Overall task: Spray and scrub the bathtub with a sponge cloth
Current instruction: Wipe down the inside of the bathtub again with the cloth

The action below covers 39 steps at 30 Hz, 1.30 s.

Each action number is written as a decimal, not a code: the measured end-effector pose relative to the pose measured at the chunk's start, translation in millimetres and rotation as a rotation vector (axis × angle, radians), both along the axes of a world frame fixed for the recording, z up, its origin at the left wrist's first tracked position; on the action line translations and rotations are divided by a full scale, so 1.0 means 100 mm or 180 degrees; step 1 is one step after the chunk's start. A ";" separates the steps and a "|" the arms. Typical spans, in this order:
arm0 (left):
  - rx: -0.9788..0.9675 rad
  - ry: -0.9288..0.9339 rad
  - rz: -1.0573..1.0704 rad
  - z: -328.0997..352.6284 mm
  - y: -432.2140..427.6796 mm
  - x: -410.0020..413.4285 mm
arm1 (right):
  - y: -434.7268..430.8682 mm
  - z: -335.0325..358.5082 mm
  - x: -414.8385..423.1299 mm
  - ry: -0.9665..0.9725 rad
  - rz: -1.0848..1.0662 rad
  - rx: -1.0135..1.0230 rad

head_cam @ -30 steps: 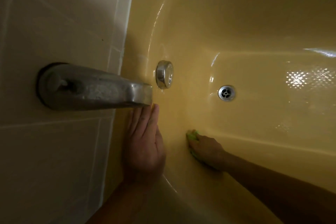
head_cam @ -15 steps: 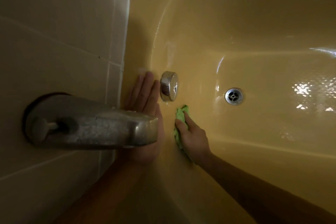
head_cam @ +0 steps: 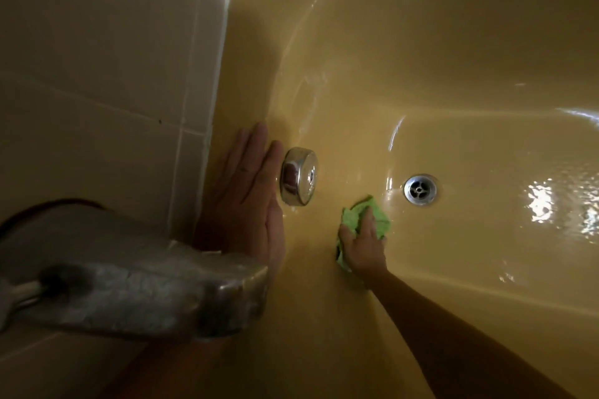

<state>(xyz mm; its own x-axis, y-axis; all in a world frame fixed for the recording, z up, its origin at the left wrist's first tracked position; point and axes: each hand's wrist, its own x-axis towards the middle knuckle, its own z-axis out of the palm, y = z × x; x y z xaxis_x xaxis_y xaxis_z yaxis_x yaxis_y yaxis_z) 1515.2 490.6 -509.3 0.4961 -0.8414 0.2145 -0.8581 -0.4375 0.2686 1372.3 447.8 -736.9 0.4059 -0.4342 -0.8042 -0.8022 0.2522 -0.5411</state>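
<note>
A yellow bathtub [head_cam: 437,52] fills the right of the view, its floor wet and shiny. My right hand [head_cam: 364,244] grips a green sponge cloth [head_cam: 358,214] and presses it against the tub's end wall, between the chrome overflow cap [head_cam: 298,180] and the drain [head_cam: 420,188]. My left hand [head_cam: 251,191] lies flat with straight fingers on the tub's rim, just left of the overflow cap. Its wrist is hidden behind the spout.
A dull metal tub spout [head_cam: 142,291] juts out from the tiled wall [head_cam: 97,58] at the lower left, over my left forearm. No spray bottle is in view.
My right hand slid the green cloth from low on the end wall up and right toward the drain. My left hand moved up beside the overflow cap. The view shifted down.
</note>
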 end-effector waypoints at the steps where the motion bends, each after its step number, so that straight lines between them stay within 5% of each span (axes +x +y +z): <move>1: 0.0040 0.0031 -0.0028 0.01 -0.01 0.01 | -0.01 0.00 0.07 0.0020 -0.0193 0.0075; 5: 0.0077 0.0123 0.0019 0.03 -0.05 0.05 | -0.09 0.52 0.27 -0.0814 -0.0850 0.0377; 9: 0.0124 0.0188 -0.0081 0.05 -0.08 0.11 | -0.02 0.77 0.22 -0.1637 -0.0570 -0.0141; 14: 0.0141 0.0166 -0.0083 0.07 -0.15 0.11 | -0.14 0.25 0.40 -0.0310 -0.1237 0.0530; 16: 0.0119 0.0192 -0.0083 0.07 -0.17 0.14 | -0.32 0.27 0.64 -0.0216 -0.1456 0.0684; 21: 0.0103 0.0164 -0.0227 0.05 -0.31 0.30 | -1.05 1.09 1.15 -0.1612 -0.1755 0.0248; 25: 0.0135 0.0104 -0.0204 0.05 -0.39 0.36 | -1.18 1.70 1.25 -0.2714 -0.1246 -0.1165; 28: 0.0130 0.0095 -0.0154 0.05 -0.43 0.39 | -1.10 1.27 1.23 -0.2473 -0.1192 -0.1244; 32: 0.0073 -0.0002 0.0000 0.04 -0.56 0.45 | -1.11 0.59 1.23 -0.1172 -0.1848 0.0806; 34: 0.0040 -0.0058 0.0043 0.03 -0.63 0.48 | -1.19 0.45 1.29 -0.0954 -0.2107 0.1163; 36: 0.0001 -0.0113 0.0037 0.02 -0.68 0.50 | -1.37 0.65 1.40 -0.0969 -0.2191 0.0939; 39: -0.0020 -0.0199 -0.0055 0.00 -0.73 0.52 | -1.77 1.20 1.61 -0.1888 -0.2271 -0.0128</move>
<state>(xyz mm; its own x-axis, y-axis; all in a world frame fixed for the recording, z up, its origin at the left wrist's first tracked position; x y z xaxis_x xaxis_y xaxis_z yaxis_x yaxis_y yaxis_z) 1567.3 417.4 -509.2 0.4670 -0.8482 0.2499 -0.8808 -0.4209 0.2169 1532.9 270.5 -616.9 0.3720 -0.7625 -0.5293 -0.0535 0.5516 -0.8324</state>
